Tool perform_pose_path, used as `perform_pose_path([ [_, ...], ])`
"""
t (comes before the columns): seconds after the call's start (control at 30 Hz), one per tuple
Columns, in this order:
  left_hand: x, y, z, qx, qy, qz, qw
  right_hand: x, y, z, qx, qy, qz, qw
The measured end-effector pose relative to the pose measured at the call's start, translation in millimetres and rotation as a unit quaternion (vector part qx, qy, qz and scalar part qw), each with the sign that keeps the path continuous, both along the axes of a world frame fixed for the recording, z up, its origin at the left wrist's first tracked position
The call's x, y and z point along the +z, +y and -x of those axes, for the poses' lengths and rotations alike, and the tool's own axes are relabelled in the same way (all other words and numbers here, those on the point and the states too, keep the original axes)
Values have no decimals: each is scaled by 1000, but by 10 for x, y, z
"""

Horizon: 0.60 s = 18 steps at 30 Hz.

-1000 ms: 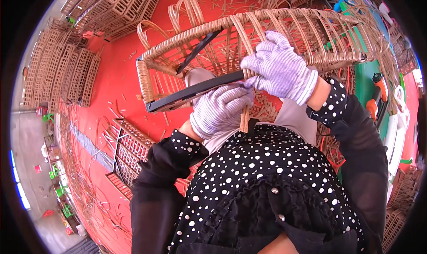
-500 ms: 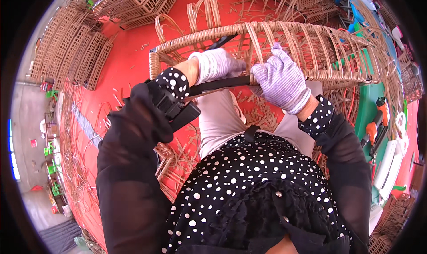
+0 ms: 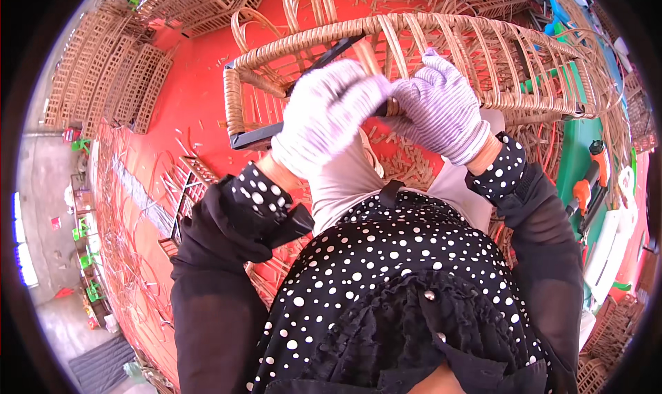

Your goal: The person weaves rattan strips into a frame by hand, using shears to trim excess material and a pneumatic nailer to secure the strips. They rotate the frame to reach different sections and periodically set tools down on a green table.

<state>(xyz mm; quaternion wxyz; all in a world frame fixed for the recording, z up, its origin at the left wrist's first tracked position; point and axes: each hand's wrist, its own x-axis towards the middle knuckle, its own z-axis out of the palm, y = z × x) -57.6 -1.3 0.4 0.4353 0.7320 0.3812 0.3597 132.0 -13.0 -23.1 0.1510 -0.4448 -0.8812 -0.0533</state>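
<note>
A long wicker frame (image 3: 476,22) lies across in front of me, its rim wrapped in brown strips and a black bar along its near side, partly bare. My right hand (image 3: 441,111), in a striped white-and-purple glove, is closed on that near bar, at the edge of the wrapped part. Close beside it, my left hand (image 3: 331,115), gloved alike and smeared by motion, has its fingers drawn together over the bar. What they pinch is hidden. A tan strip (image 3: 367,57) runs down behind the left fingers.
Stacked wicker panels (image 3: 103,70) stand at far left, with more at the top. Cut strip ends (image 3: 407,163) litter the red floor (image 3: 200,70). An orange-handled tool (image 3: 583,194) lies on a green surface (image 3: 576,159) at right, near bundled long strips.
My left hand has come up and back toward me, its palm now nearer. The frame's left end has tilted and shows more of its corner. My right hand keeps its hold.
</note>
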Motion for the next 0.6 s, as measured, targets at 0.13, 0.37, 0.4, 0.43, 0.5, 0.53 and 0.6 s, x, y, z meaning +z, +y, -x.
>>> perform_pose_path([
  [0.13,-137,-243,73,-65,146,-342,926,92,-32,-23,53,60,-13,997],
  [0.37,-439,-371,142,-61,216,-430,874,128,3,30,31,-27,64,997],
  [0.4,-474,-373,157,-67,218,-451,863,112,-5,46,26,-18,63,998],
  [0.43,-513,-373,171,-73,221,-472,851,100,4,53,27,-19,63,997],
  [0.5,-562,-352,158,-66,225,-475,848,72,29,67,17,-39,81,996],
  [0.53,-563,-334,137,-62,251,-492,831,37,29,86,5,-38,54,998],
  [0.6,-523,-318,110,-64,290,-507,809,19,-4,109,7,-61,5,998],
])
